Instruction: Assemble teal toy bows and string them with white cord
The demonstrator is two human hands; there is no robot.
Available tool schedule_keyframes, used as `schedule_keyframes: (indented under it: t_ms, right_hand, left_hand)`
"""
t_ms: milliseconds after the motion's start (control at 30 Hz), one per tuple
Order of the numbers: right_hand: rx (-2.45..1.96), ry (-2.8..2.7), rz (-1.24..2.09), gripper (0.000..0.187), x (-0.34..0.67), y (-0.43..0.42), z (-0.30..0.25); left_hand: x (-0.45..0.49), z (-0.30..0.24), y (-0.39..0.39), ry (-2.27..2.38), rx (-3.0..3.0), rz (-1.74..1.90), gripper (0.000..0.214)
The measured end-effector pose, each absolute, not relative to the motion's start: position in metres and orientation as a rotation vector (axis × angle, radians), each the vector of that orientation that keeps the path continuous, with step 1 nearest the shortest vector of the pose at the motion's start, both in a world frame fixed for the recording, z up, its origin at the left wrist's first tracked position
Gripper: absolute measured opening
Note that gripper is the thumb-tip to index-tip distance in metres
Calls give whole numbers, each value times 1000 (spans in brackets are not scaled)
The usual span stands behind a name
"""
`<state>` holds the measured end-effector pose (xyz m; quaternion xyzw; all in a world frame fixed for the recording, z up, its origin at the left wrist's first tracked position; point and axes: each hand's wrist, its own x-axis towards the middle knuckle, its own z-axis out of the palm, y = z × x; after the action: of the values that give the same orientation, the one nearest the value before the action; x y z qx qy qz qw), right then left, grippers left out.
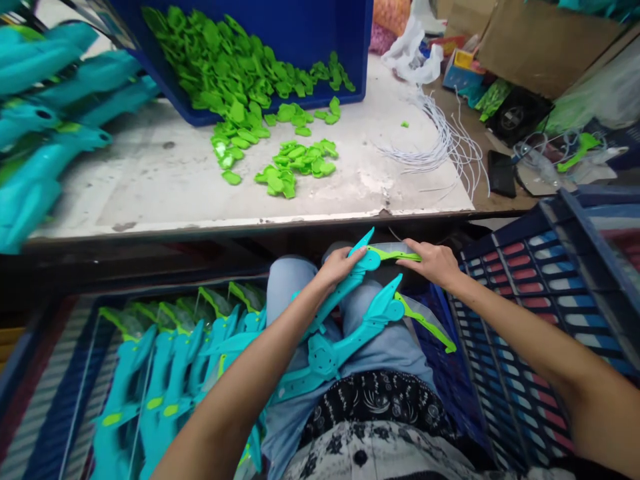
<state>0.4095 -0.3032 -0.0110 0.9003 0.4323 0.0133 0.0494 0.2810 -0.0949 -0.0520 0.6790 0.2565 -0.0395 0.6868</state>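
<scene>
Mid-frame, I watch the left hand [340, 268] clasp a turquoise toy bow [344, 291], right hand [434, 263] pinching its lime-green limb [395, 255], presumably bracing the joint [371, 261].

A white table [150, 190] stood in front, and its surface was stained and chipped near the edge. On its far right side there lay a crumpled white plastic bag [413, 50]. Behind, a brown cardboard box [547, 47] stood above a black device [515, 117] with a round front. Near this device lay a flat black object [501, 173]. At the lower right, a dark blue slatted crate [595, 267] was leaning at a tilt.
</scene>
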Motion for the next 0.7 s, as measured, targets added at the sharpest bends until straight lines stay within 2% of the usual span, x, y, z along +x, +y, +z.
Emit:
schedule_keyframes:
  t_ms: [200,367,700]
  right_hand:
    - [2732,1302,65,63,403,-308,-12]
    - [2802,1399,61,61,410,-313,-17]
    - [2807,1632,9,57,432,-317,-11]
  left_hand:
    - [284,-49,-103,748,1300,-88,50]
    - [284,-47,-104,691,1195,-66,46]
    - [281,-46,-111,530,1451,76,44]
